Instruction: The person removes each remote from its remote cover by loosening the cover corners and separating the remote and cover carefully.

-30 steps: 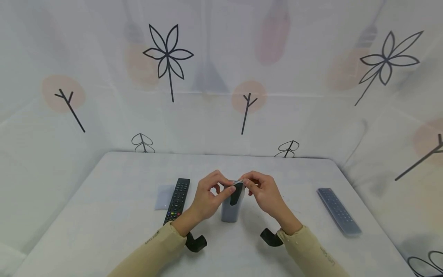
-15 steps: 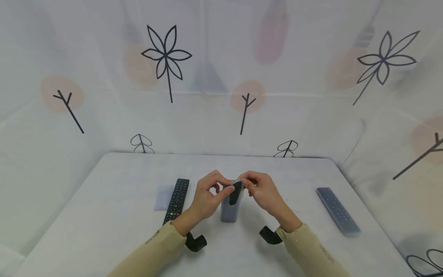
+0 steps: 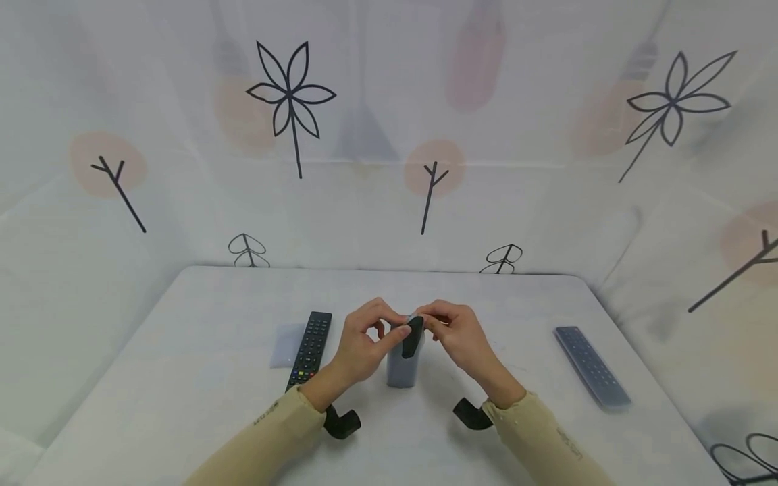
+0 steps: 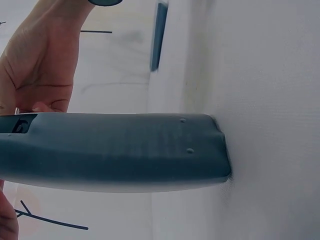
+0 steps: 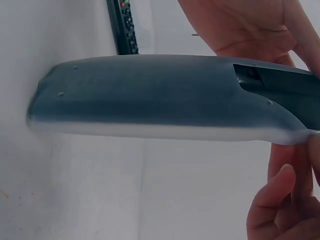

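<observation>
Upright on its end stands a dark remote control (image 3: 412, 339) in a translucent silicone cover (image 3: 402, 372). The cover has an opening near the top, where the bare dark casing shows. My left hand (image 3: 362, 341) pinches the top left of it between thumb and fingers. On the opposite side my right hand (image 3: 458, 335) pinches the top edge of the cover. In the left wrist view the cover (image 4: 125, 147) fits closely round the lower part, and its bottom end meets the tabletop. From the right wrist view, a pale margin of the cover (image 5: 140, 129) runs along one side.
A black remote (image 3: 311, 344) lies left of my hands, overlapping a flat clear packet (image 3: 286, 346). Another remote in a bluish translucent cover (image 3: 592, 368) lies at the right of the white table (image 3: 231, 304). A patterned cloth (image 3: 365, 216) hangs around the back and sides.
My right fingertips have shifted slightly left along the top, and the pale cover edge beside the dark opening looks narrower. My left hand keeps its hold.
</observation>
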A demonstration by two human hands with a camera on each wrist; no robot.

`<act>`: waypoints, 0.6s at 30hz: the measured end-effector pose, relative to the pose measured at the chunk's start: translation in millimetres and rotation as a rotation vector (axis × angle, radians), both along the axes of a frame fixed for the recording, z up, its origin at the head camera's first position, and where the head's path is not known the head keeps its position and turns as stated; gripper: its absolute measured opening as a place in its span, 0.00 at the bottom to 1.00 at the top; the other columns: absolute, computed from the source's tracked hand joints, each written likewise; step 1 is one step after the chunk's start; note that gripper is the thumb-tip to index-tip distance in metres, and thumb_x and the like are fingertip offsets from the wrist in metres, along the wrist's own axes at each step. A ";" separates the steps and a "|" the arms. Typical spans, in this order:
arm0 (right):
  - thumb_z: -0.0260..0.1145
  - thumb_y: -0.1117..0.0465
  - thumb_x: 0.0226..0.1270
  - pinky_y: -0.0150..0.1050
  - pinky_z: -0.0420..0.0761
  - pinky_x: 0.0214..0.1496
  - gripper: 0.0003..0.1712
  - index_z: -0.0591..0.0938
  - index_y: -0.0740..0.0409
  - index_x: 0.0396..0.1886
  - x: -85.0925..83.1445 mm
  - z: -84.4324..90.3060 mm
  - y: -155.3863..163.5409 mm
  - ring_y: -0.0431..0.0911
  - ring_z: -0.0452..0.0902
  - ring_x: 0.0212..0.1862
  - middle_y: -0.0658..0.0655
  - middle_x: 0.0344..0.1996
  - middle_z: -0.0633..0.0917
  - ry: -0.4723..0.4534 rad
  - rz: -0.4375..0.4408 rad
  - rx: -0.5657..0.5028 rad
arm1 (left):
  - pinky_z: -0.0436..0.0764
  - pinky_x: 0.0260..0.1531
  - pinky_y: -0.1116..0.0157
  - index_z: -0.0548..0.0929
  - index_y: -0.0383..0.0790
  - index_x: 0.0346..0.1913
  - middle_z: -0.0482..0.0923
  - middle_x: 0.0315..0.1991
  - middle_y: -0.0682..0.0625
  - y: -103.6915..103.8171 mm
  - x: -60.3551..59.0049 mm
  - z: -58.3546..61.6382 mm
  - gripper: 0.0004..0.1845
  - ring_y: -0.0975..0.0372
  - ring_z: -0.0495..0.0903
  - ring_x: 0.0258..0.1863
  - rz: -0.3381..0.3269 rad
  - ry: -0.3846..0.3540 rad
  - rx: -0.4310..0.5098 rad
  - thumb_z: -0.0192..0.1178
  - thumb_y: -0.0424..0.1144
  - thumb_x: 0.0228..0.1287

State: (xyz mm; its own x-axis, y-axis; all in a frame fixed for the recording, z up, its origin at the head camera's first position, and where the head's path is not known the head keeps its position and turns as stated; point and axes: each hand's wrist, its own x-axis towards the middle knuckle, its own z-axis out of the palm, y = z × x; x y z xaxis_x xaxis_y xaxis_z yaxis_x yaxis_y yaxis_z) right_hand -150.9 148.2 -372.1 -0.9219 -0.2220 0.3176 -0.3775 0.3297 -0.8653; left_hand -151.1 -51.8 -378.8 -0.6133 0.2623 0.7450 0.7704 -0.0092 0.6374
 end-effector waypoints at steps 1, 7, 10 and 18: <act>0.67 0.69 0.67 0.37 0.79 0.34 0.06 0.88 0.59 0.40 0.1 -0.5 -0.1 0.52 0.79 0.33 0.53 0.33 0.85 0.018 -0.009 -0.015 | 0.75 0.21 0.57 0.84 0.32 0.37 0.80 0.31 0.47 -0.5 1.9 3.5 0.09 0.61 0.74 0.30 -0.002 0.006 0.001 0.66 0.19 0.56; 0.70 0.70 0.64 0.38 0.83 0.36 0.07 0.87 0.60 0.40 2.2 -3.4 0.4 0.51 0.82 0.36 0.56 0.36 0.85 0.125 -0.027 -0.101 | 0.75 0.21 0.58 0.83 0.32 0.38 0.79 0.30 0.46 -1.6 4.5 8.0 0.10 0.62 0.73 0.30 -0.009 0.023 -0.004 0.66 0.18 0.55; 0.68 0.72 0.64 0.40 0.84 0.35 0.08 0.87 0.60 0.41 3.7 -4.4 0.3 0.50 0.83 0.35 0.57 0.36 0.86 0.142 -0.013 -0.113 | 0.75 0.21 0.57 0.83 0.32 0.38 0.79 0.30 0.47 -1.6 5.1 8.3 0.10 0.61 0.73 0.30 -0.010 0.021 -0.004 0.66 0.18 0.55; 0.63 0.72 0.70 0.39 0.84 0.42 0.09 0.86 0.63 0.46 9.2 -5.0 -1.7 0.46 0.81 0.38 0.58 0.39 0.85 0.166 0.038 -0.141 | 0.75 0.21 0.56 0.84 0.31 0.38 0.79 0.30 0.45 -1.1 5.7 9.2 0.09 0.59 0.73 0.29 0.003 0.027 -0.006 0.66 0.19 0.55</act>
